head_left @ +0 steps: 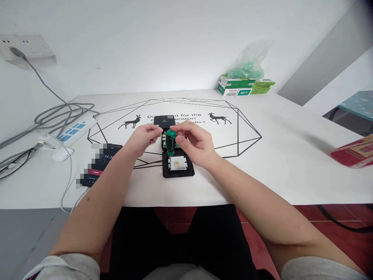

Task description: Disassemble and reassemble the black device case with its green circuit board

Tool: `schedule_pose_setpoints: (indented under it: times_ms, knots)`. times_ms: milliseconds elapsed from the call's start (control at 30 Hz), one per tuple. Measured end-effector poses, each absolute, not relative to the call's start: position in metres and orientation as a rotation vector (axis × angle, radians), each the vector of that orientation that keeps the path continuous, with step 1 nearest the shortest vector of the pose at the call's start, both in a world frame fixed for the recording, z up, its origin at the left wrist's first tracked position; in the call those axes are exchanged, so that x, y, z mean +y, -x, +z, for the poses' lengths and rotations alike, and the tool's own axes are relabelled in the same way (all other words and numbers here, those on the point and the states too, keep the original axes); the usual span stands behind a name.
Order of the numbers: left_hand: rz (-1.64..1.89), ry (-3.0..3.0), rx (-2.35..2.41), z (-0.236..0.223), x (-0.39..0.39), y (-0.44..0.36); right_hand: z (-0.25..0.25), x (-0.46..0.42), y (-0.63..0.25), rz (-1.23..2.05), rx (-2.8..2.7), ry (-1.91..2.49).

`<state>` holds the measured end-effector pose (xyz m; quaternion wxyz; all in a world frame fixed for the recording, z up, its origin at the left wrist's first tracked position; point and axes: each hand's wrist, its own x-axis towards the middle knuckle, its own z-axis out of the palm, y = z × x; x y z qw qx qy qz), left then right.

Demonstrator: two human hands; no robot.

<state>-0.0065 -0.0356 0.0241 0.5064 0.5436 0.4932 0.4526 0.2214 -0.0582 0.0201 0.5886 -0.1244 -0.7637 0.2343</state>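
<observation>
My right hand (196, 142) is closed on a green and black screwdriver (171, 142), its thumb and fingertips at the handle; the screwdriver's tip is hidden. My left hand (145, 138) is closed in a pinch just left of the screwdriver, and what its fingertips hold, if anything, is too small to make out. Under the hands lies an opened black case with a green circuit board (164, 144), partly covered by the fingers and the screwdriver. Nearer to me rests a black cover (177, 174) with a silver metal plate (182, 163) on it. Behind the hands lies a black square box (164, 121).
A phone (106, 155) lies partly behind my left forearm. A white power strip (75, 130) and tangled grey cables (58, 112) are at the left. Green and white boxes (236, 85) under a plastic bag (249, 66) stand against the wall; a red package (354, 151) is far right.
</observation>
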Motion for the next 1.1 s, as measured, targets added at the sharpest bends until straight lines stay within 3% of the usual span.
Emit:
schedule_pose_setpoints:
  times_ms: [333,1100]
  knots:
    - [0.823,-1.049,0.998,0.034,-0.042,0.008,0.012,-0.057,-0.213,0.932,-1.645,0.196]
    - [0.890,-0.719,1.085,0.032,-0.033,0.010,0.018,-0.051,-0.222,0.837,-1.743,0.246]
